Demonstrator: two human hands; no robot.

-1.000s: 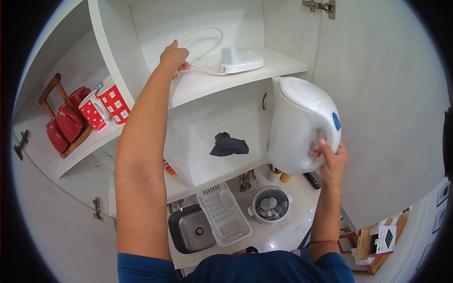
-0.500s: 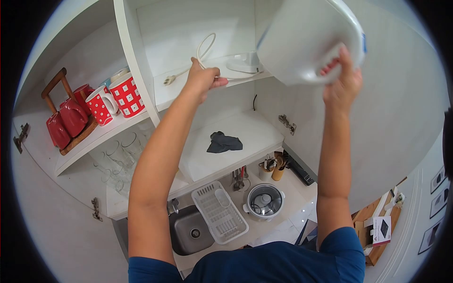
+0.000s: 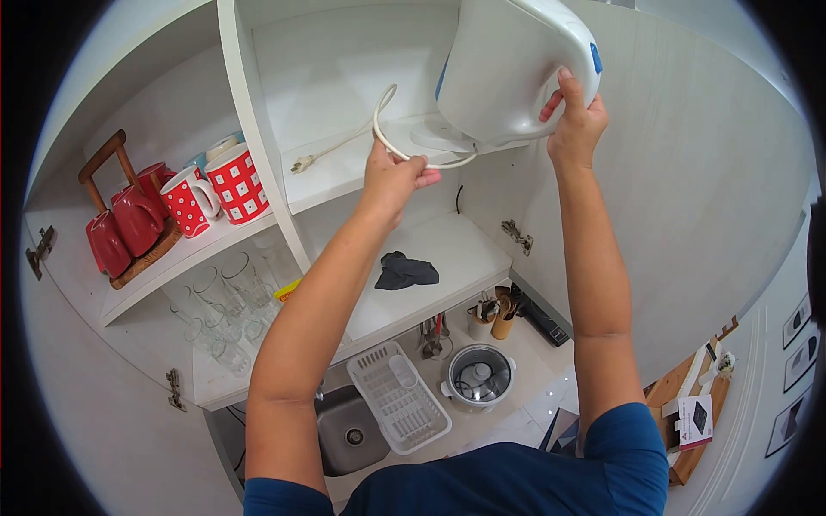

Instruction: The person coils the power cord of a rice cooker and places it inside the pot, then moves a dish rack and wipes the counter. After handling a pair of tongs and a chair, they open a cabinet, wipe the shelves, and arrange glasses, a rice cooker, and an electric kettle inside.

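Note:
A white kettle with blue parts is held up by its handle in my right hand, tilted, its top cut off by the frame edge. Under and behind it, a white round base rests on the upper shelf. My left hand has its fingers closed on the looped white cord at the shelf's front edge. The cord runs from the base area to a plug lying on the same shelf.
Red mugs and patterned cups stand on the left shelf above glasses. A dark cloth lies on the lower shelf. Below are a sink, dish rack and cooker. The open cabinet door is at right.
The kettle and my right hand have moved left, nearer the base. My left hand has shifted right and slightly down with the cord.

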